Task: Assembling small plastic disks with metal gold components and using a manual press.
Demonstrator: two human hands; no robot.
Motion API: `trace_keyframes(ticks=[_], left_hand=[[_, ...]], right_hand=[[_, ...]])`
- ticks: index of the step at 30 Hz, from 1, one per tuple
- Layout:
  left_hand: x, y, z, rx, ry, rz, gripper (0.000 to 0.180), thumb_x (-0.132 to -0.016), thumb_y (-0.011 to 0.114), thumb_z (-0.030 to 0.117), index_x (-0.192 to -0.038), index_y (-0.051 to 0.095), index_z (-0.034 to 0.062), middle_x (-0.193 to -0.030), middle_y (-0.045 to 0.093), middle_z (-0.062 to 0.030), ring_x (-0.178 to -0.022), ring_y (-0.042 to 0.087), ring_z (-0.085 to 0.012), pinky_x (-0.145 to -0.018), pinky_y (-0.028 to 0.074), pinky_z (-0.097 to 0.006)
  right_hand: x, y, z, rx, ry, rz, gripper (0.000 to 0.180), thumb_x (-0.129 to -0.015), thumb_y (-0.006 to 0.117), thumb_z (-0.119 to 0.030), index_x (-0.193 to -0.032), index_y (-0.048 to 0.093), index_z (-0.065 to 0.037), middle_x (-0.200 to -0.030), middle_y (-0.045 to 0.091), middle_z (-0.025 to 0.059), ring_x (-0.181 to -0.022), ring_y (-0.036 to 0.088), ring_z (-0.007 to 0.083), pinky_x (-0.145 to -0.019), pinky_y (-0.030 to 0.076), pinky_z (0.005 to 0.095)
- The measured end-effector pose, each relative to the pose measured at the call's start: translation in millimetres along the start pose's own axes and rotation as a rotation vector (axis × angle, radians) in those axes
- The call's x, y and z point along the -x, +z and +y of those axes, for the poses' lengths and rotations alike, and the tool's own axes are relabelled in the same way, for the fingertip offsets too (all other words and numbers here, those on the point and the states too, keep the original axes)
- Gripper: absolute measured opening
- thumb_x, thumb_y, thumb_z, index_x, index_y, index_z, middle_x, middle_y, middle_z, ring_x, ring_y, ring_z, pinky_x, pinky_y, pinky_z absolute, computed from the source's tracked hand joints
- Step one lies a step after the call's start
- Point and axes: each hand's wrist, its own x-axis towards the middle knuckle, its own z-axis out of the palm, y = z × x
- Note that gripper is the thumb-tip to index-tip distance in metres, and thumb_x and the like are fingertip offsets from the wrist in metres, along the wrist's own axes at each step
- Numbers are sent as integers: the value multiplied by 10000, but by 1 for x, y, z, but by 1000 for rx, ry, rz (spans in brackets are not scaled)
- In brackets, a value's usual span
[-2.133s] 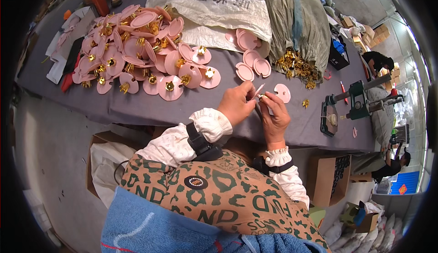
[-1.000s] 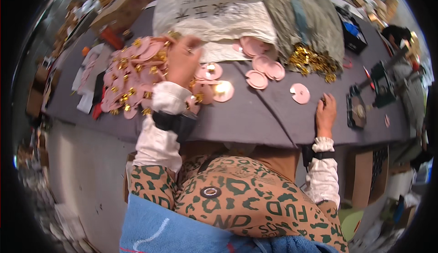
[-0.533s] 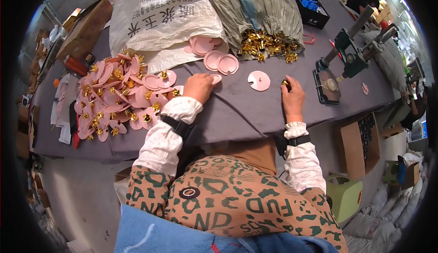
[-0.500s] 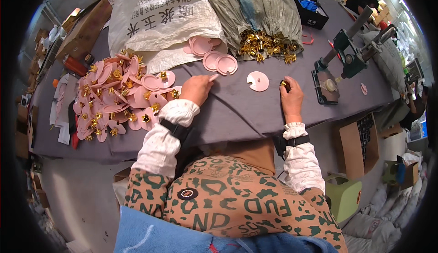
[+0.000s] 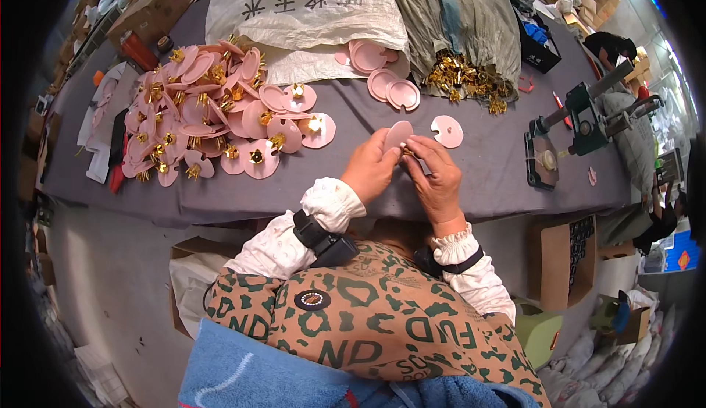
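Note:
Between the fingers of my left hand (image 5: pixel 370 168) stands a thin pink disc (image 5: pixel 398 132), tilted up on edge. My right hand (image 5: pixel 439 181) meets it at the lower right, fingertips pinched on a small gold piece (image 5: pixel 407 152) that is mostly hidden. Just beyond my right fingers, a notched pink disc (image 5: pixel 447 133) lies flat on the grey tablecloth (image 5: pixel 301 176). To the left spreads a heap of pink discs (image 5: pixel 197 130), many with gold flower-like fittings on them. Plain pink discs (image 5: pixel 403 95) lie ahead, by the mouth of a white woven sack (image 5: pixel 316 22).
Gold fittings (image 5: pixel 471 83) spill from a grey sack (image 5: pixel 460 11) at the back. A green hand press (image 5: pixel 577 117) stands at the right, with a black box (image 5: pixel 538 44) behind it. Below the table's right edge is an open carton (image 5: pixel 557 261). Another person (image 5: pixel 610 47) is at the far right.
Both hands have come together in front of me, the left moving right with the pink disc, the right moving left with the gold piece. The view has shifted slightly.

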Motion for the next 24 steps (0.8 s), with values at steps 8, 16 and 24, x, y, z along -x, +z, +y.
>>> trace_keyframes(ticks=[8, 16, 24], left_hand=[[25, 4, 6, -478, 448, 84, 591, -816, 463, -100, -1380, 427, 73, -1233, 570, -238, -1081, 577, -423, -888, 495, -452], [23, -43, 15, -505, 306, 53, 454, -865, 509, -48, -1307, 488, 51, -1088, 643, -204, -990, 652, -344, -854, 514, -388], [-4, -85, 46, -1080, 451, 495, 362, -835, 601, 10, -1193, 547, 31, -1114, 602, -190, -1037, 584, -360, -915, 462, -413]], right_hand=[[7, 9, -8, -555, 683, -8, 212, -855, 704, -39, -1053, 675, 31, -949, 701, 75, -804, 663, 116, -689, 556, 262], [-5, 16, -1, -949, 1009, -208, 199, -896, 671, -126, -1044, 643, 4, -949, 693, 84, -765, 671, 149, -643, 560, 267], [-69, -31, 160, 344, 353, 65, 283, -817, 710, -169, -1078, 673, -65, -1014, 671, 138, -923, 638, 290, -809, 511, 371]])
